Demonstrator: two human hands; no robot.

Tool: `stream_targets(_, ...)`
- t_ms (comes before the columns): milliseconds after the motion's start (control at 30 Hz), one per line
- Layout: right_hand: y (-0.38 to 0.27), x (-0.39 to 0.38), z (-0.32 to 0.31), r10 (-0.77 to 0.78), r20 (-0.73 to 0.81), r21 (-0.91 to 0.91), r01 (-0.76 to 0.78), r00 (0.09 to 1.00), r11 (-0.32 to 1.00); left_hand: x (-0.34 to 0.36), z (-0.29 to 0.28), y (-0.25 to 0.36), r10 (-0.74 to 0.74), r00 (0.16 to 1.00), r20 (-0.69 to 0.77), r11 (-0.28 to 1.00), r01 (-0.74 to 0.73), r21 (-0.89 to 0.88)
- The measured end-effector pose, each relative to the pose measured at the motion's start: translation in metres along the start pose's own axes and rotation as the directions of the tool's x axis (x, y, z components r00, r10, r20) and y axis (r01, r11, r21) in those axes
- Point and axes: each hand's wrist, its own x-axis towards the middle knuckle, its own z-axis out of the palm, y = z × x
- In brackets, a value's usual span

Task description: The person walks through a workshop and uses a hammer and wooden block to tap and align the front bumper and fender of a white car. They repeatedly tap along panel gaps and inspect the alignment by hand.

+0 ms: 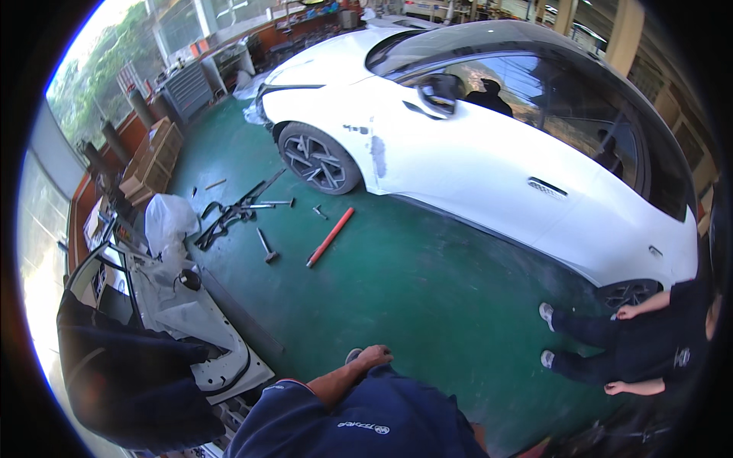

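Note:
My left hand [374, 356] is held low in front of my navy shirt [366, 420]. Its fingers look loosely curled, and nothing shows in them. At the right side of my shirt only a sliver of arm appears; my right hand is out of sight. Beyond me stands a white car [458, 153] with a grey scuffed patch [379, 156] behind its front wheel [319, 158]. On the green floor between us lie a red tube-shaped tool [330, 238], a hammer [267, 247], a smaller tool [320, 212] and several dark bars and straps [229, 219].
At the lower left are a detached white car door [217, 336] and dark cloth [130, 374]. Near it lie clear plastic sheeting [169, 221] and a cardboard box [153, 160]. A grey tool cabinet [185, 88] stands behind. Another person [641, 336] stands at the right, beside the rear wheel.

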Motion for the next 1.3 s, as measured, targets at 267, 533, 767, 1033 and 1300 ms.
stream_targets(267,-0.24,0.223,-0.094,0.535,0.237,0.702,-0.524,0.811,0.483,-0.012,-0.083,-0.199,-0.333,0.936,0.117,0.87,0.257,0.42)
stream_targets(533,-0.335,0.269,-0.111,0.443,0.285,0.557,-0.522,0.85,0.645,-0.038,-0.131,-0.235,-0.513,0.853,-0.099,0.857,0.501,-0.125)
stream_targets(767,-0.303,0.234,-0.102,0.47,0.376,0.398,-0.597,0.799,0.696,-0.043,-0.073,-0.228,-0.481,0.876,0.03,0.825,0.463,-0.324)
stream_targets(1033,-0.322,0.237,-0.094,0.511,0.295,0.412,-0.59,0.807,0.694,-0.031,-0.034,-0.236,-0.418,0.899,0.126,0.892,0.433,-0.129)
stream_targets(1300,-0.286,0.218,-0.037,0.428,0.31,0.544,-0.528,0.849,0.652,0.012,-0.098,-0.24,-0.183,0.981,0.067,0.933,0.151,0.326)
